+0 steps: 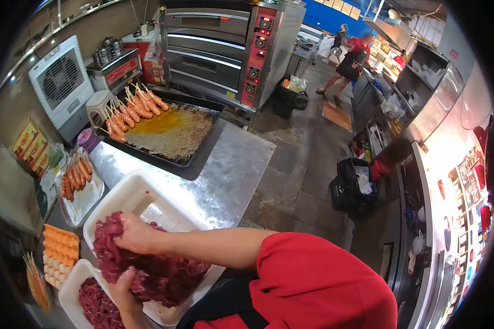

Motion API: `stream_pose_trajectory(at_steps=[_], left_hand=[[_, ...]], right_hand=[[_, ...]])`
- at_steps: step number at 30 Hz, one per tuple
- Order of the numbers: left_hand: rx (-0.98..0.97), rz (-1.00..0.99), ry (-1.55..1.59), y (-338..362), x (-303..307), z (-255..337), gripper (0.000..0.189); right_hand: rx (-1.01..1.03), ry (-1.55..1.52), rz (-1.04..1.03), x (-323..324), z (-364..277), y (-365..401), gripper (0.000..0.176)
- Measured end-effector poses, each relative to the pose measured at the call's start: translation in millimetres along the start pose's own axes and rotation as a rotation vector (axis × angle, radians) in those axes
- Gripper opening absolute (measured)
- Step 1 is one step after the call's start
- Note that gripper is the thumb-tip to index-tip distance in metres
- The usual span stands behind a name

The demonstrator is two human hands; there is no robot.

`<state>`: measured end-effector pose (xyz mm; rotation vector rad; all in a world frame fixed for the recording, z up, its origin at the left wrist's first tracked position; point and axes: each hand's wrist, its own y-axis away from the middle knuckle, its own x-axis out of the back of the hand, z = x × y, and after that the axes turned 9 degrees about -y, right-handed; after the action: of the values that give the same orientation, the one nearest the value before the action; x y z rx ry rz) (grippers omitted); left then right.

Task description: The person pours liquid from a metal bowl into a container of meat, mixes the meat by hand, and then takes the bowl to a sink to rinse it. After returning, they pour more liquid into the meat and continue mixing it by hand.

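Dark red sliced raw meat (164, 274) is heaped in a large white plastic tub (167, 192) in front of me. My right hand (136, 234) reaches across from the red sleeve and grips a clump from above, its fingers sunk into the meat. Lower down, my left hand (123, 288) holds the near side of the same clump, thumb showing and the other fingers hidden. A second white tub (74, 285) with more raw meat sits beside the left hand, partly covered by the forearm.
Skewered sausages (129, 115) lie on an oily black griddle (186, 159) beyond the steel table (241, 159). More sausages fill a metal tray (88, 197) at left, above an egg carton (60, 247). A deck oven (203, 55) stands behind. Two people (357, 60) are far off, near bins (354, 186).
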<state>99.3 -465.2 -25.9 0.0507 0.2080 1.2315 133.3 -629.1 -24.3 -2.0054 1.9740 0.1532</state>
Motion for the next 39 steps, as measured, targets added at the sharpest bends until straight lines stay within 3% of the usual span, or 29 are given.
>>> stream_pose_trajectory(at_steps=[2,4,5,6,7,8,9,11,12,13,15,16,17,18,19,20,21,22,25,27,28,29,30,31,33,35,37,38,39], left_hand=[[0.101,-0.109,-0.251,7,-3,-5,0.065],[-0.009,-0.108,-0.837,10,26,-72,0.063],[-0.128,-0.106,-1.165,14,38,-95,0.060],[-0.119,-0.088,-1.161,17,28,-94,0.060],[0.191,0.008,-0.529,23,9,-89,0.060],[0.465,0.092,0.114,26,-1,-87,0.062],[0.469,0.091,0.112,18,-1,-96,0.062],[0.646,-0.007,0.303,-2,-3,-108,0.057],[0.764,-0.019,0.352,-6,-4,-96,0.051],[0.755,-0.014,0.348,-7,0,-88,0.051],[0.600,0.028,0.270,-8,9,-80,0.050],[0.314,0.054,0.179,-4,10,-82,0.049],[0.340,0.128,0.264,-5,-2,-54,0.044],[0.292,0.121,0.233,-11,-1,-40,0.039],[0.241,0.179,0.240,-13,-3,-28,0.028],[0.125,0.214,0.181,-12,0,-14,0.020],[0.062,0.184,0.167,-11,6,-1,0.015],[0.054,0.195,0.222,-10,9,10,0.014],[-0.113,0.330,0.015,1,-11,20,0.020],[-0.155,0.168,-0.550,10,-8,-9,0.033],[-0.154,-0.012,-0.684,12,0,-30,0.041],[-0.150,-0.199,-0.813,16,5,-50,0.048],[-0.100,-0.158,-1.162,28,8,-64,0.054],[-0.050,-0.112,-1.508,41,9,-77,0.061],[0.037,0.014,-1.359,41,6,-87,0.070],[0.616,0.284,0.132,31,-12,-79,0.069],[0.703,0.288,0.226,6,-19,-81,0.072],[0.744,0.214,0.285,-6,-22,-92,0.064],[0.789,0.144,0.351,-7,-27,-90,0.058]], right_hand=[[-0.057,0.362,0.114,16,31,5,0.032],[-0.307,0.947,-0.232,48,45,31,0.053],[-0.388,1.000,-0.284,67,68,53,0.086],[-0.603,1.135,-0.355,81,75,69,0.110],[-0.775,1.015,-0.259,80,71,77,0.121],[-0.790,0.867,-0.234,73,86,78,0.123],[-0.803,0.716,-0.201,64,94,76,0.125],[-0.871,0.505,-0.231,45,100,69,0.126],[-0.744,0.399,-0.104,32,104,72,0.107],[-0.736,0.397,-0.111,30,103,68,0.107],[-0.785,0.203,-0.234,21,81,60,0.074],[-0.591,0.149,-0.112,18,115,57,0.041],[-0.432,0.226,-0.117,13,65,54,0.034],[-0.378,0.498,-0.284,13,18,42,0.036],[-0.330,0.596,-0.305,18,33,29,0.042],[0.141,0.647,-0.353,13,-8,22,0.041],[0.411,0.760,-0.386,17,25,3,0.036],[0.228,0.393,-0.337,9,-22,10,0.030],[-0.143,0.065,-0.092,-3,-46,11,0.020],[-0.171,0.081,-0.122,8,-35,23,0.026],[-0.051,0.384,-0.294,26,-11,30,0.035],[-0.219,0.408,-0.446,46,18,41,0.049],[-0.254,0.907,-0.685,75,40,54,0.068],[-0.412,1.127,-0.687,85,39,74,0.088],[-0.650,0.984,-0.495,92,44,93,0.107],[-0.852,0.694,-0.278,81,61,93,0.108],[-0.861,0.439,-0.194,65,97,85,0.102],[-0.822,-0.037,-0.238,50,93,78,0.090],[-0.861,-0.134,-0.299,41,87,69,0.075]])
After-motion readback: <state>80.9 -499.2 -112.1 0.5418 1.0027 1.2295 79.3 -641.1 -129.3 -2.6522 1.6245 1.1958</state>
